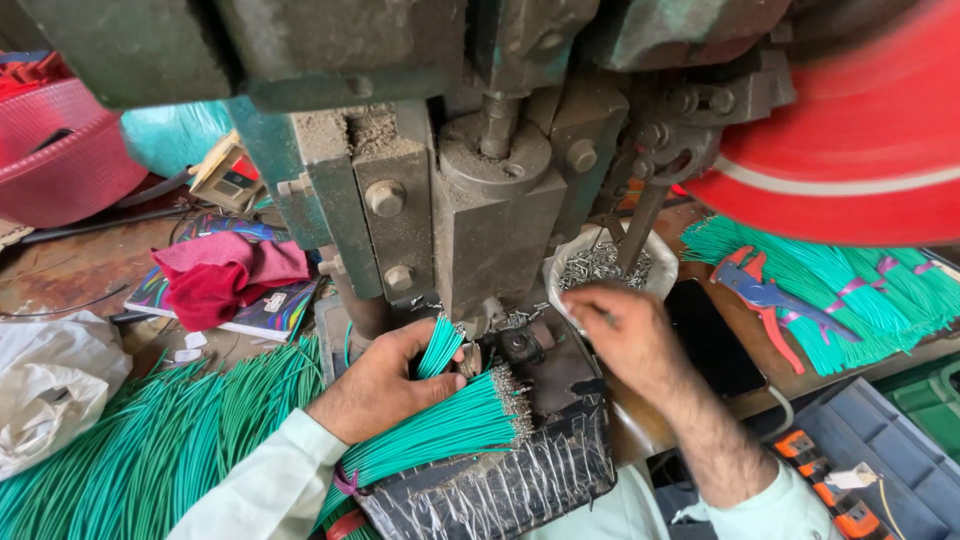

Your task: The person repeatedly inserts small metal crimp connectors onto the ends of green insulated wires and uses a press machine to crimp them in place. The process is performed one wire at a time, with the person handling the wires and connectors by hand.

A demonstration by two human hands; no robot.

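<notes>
My left hand grips a small bunch of green wires, its ends pointing up toward the die of a grey press machine. Below the hand lies a larger bundle of green wires with metal terminals on a black plastic-wrapped pad. My right hand is pinched shut at the rim of a white bowl of small metal terminals; what it pinches is too small to make out.
A big heap of green wires lies at the left. More tied green wire bundles and red-blue pliers lie at the right, under a spinning red flywheel. A red cloth, a dark phone and a pink basket sit nearby.
</notes>
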